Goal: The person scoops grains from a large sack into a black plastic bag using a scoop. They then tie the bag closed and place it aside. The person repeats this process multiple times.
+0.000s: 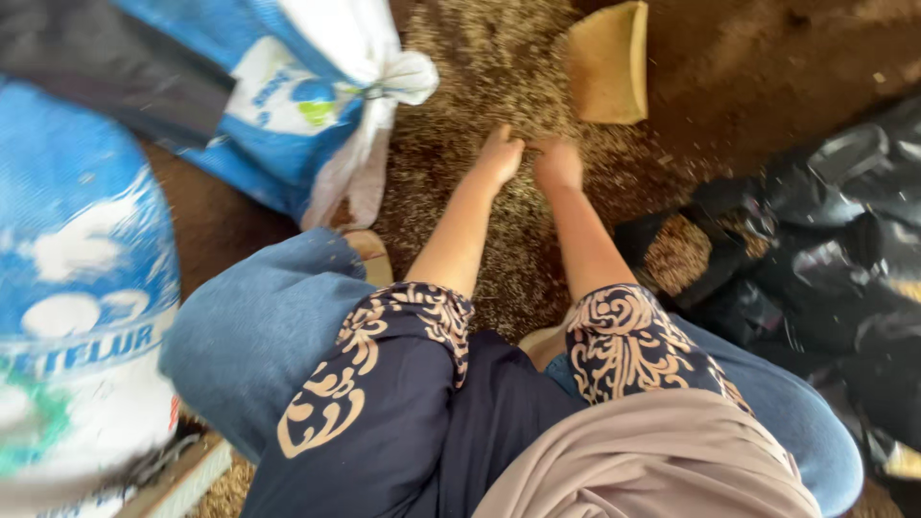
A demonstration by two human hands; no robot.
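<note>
Grain (499,86) spread on the floor, loose, light, likely spills through fingers, best scooped from underneath; left hand (501,153) and right hand (558,165) pressed flat, open, into it near yellow dustpan (606,62).

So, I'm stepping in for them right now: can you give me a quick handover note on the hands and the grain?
Left hand: open, palm down in the loose grain on the floor, holding nothing.
Right hand: beside it, also pressed into the grain; grip unclear.
Tan scoop: lies just beyond the hands, untouched.
Black plastic bag: on the right, open, some grain inside.
Tied blue-and-white sack: on the left.
Done: some grain bagged. Left: most grain is on the floor.
</note>
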